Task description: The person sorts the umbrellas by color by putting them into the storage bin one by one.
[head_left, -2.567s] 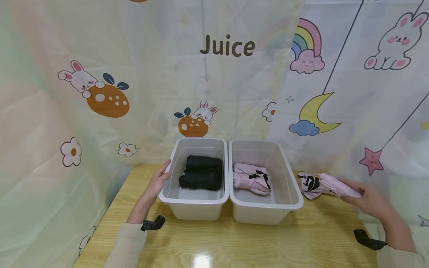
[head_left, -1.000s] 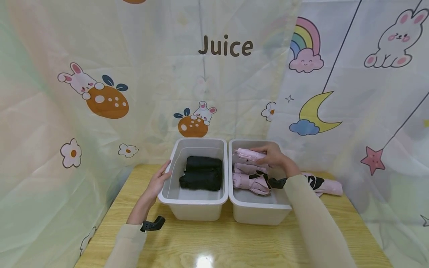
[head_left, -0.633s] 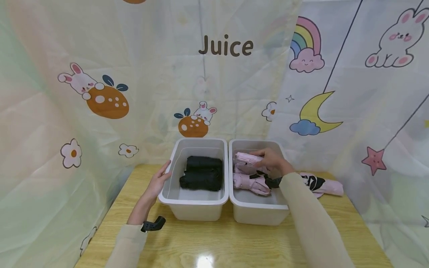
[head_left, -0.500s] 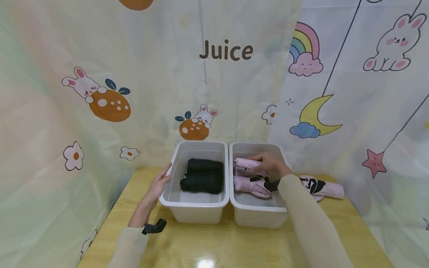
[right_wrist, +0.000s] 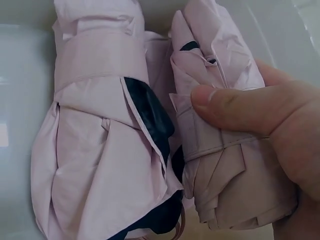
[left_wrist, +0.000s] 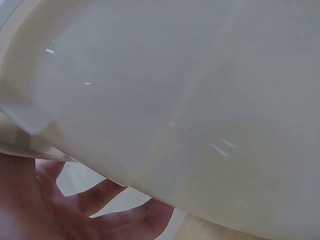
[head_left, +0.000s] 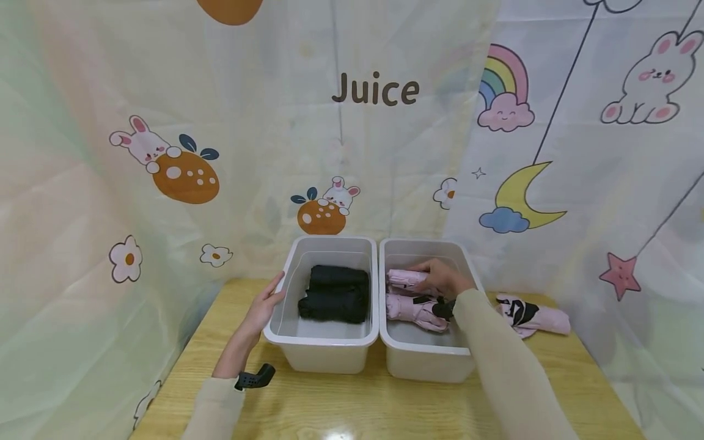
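My right hand [head_left: 442, 279] reaches into the right white bin [head_left: 423, 350] and grips a folded pink umbrella [head_left: 404, 279], thumb across its side in the right wrist view. This umbrella lies towards the back of the bin, and another pink one beneath it is mostly hidden. In front of it a folded pink umbrella [head_left: 407, 308] with black print rests on the bin floor. With fingers along the outer side, my left hand [head_left: 255, 318] touches the rim of the left white bin [head_left: 321, 341]; the left wrist view shows its fingertips against the bin wall.
Two folded black umbrellas [head_left: 334, 305] lie side by side in the left bin. Right of the bins, a pink umbrella [head_left: 541, 319] with black print lies on the wooden table [head_left: 308, 403]. A printed curtain [head_left: 385, 153] hangs close behind the bins.
My right hand has carried the pink umbrella from the table at the right into the right bin and lowered it there. My left hand has stayed at the left bin; the head view has tilted slightly.
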`<state>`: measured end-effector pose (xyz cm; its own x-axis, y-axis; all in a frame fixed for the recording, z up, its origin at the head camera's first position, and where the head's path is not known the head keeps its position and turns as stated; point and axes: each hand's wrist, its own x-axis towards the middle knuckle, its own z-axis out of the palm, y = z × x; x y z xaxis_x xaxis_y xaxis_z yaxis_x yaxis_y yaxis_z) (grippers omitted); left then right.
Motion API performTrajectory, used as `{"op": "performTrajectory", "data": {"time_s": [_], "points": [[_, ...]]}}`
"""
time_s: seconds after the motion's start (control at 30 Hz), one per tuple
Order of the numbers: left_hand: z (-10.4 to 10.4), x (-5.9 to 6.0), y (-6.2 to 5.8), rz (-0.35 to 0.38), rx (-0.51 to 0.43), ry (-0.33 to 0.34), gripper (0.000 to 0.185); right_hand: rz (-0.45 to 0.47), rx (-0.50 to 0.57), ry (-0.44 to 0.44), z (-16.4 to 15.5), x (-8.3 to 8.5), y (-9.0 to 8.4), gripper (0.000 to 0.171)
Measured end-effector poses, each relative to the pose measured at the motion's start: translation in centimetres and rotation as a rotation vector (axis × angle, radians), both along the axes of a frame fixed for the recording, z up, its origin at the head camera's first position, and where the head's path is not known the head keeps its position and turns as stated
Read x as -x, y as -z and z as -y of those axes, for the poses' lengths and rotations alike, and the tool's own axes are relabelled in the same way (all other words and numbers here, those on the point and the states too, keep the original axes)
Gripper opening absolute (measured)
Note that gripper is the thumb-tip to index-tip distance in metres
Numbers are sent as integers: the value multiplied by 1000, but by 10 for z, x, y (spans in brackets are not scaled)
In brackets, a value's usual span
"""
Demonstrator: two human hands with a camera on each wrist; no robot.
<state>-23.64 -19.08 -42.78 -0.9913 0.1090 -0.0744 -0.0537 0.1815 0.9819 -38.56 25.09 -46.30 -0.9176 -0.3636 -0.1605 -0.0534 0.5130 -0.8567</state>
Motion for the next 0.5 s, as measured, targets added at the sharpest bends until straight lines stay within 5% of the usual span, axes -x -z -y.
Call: {"op": "performTrajectory", "data": {"time_s": [0.3,0.5], "points": [[5,15,24,-8,-16,-7,56,-10,17,52,-5,9,11,55],[8,19,33,-27,2,-32,55,-145,-53,147,2,10,5,31]]}}
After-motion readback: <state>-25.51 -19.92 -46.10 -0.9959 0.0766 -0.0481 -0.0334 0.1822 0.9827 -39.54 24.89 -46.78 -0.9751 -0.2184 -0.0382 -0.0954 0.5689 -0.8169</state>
